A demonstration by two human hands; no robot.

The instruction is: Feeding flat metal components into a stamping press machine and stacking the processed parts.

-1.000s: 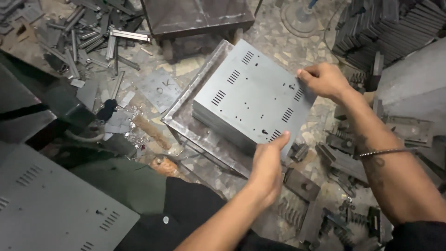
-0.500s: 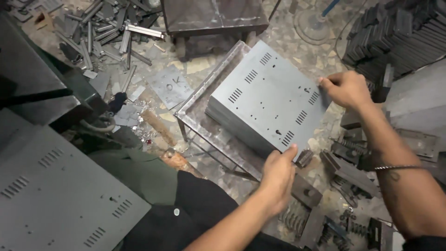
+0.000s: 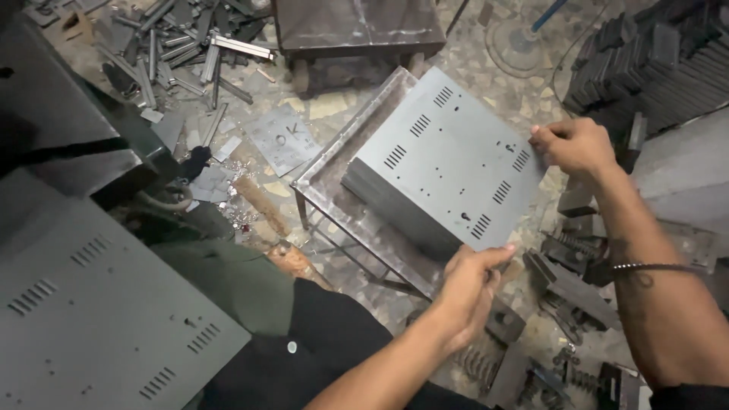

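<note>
A grey sheet-metal cover (image 3: 444, 163) with rows of vent slots and small holes lies tilted on top of a stack of like panels, resting on a low steel tray stand (image 3: 326, 182). My left hand (image 3: 471, 285) grips its near corner from below. My right hand (image 3: 573, 146) pinches its far right corner. Both hands hold the same cover.
A second grey slotted panel (image 3: 91, 319) lies at the lower left. Scrap metal strips (image 3: 190, 53) litter the floor at the top left. A dark metal box (image 3: 357, 26) stands behind the tray. Stacked dark plates (image 3: 653, 61) sit at the upper right; springs and clamps (image 3: 562, 281) lie below.
The view has shifted, so the cover sits further right and higher. Both hands keep their grip on the same corners; the cover looks slightly more lifted at its near edge.
</note>
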